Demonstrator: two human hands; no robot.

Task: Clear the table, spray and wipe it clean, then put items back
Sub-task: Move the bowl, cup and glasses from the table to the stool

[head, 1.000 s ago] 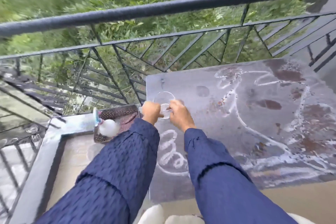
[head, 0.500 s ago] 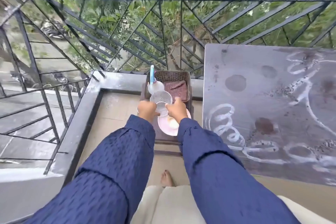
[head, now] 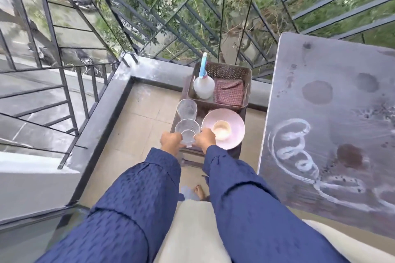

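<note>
Currently, both grips are clamped on one clear glass (head: 187, 132): left grip (head: 172, 142) on its left wall, right grip (head: 205, 140) on its right wall, fingers curled round the lower part; the glass lies directly between the two grips, neither nearer than the other.

Position: the glass is at the near left corner of the side stool (head: 237, 152); whether its base touches the stool top, I cannot tell. Its long axis is upright, rim up.

Clearances: a second glass (head: 187, 109) stands just beyond it, along the stool's left edge; the pink plate (head: 235, 134), with a small cup (head: 222, 130) on it, sits just to the right, its rim close beside my right grip; the basket (head: 228, 68) occupies the far edge and holds the spray bottle (head: 204, 85) and a checked cloth (head: 228, 93).

Judgement: the step in hand is clearing; the set-down is straight down along the glass's own axis, with no sideways drift toward the plate; release both grips outward together.

The bench (head: 331, 113) is to my right; its visible part shows stains and white trails; spraying and wiping are not yet done.
</note>
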